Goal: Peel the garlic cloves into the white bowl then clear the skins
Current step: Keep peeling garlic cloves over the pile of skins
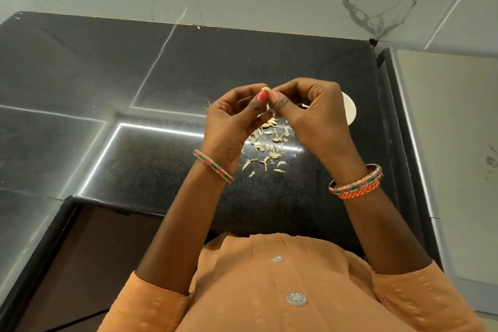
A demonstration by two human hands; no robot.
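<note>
Now both hands, left (pixel 229 127) and right (pixel 312 113), pinch one clove (pixel 265 88) between their fingertips above the counter (pixel 161 75), over the scattered skins (pixel 266 148), with the bowl (pixel 349 110) just behind the right hand.

The right hand (pixel 315 113) hides most of the white bowl (pixel 349 110).

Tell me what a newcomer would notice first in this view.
Both hands meet mid-frame above the black counter: the left hand and right hand pinch a small pale garlic clove between their fingertips. Beneath them, papery skins lie scattered on the counter, and the white bowl peeks out behind the right hand.
</note>
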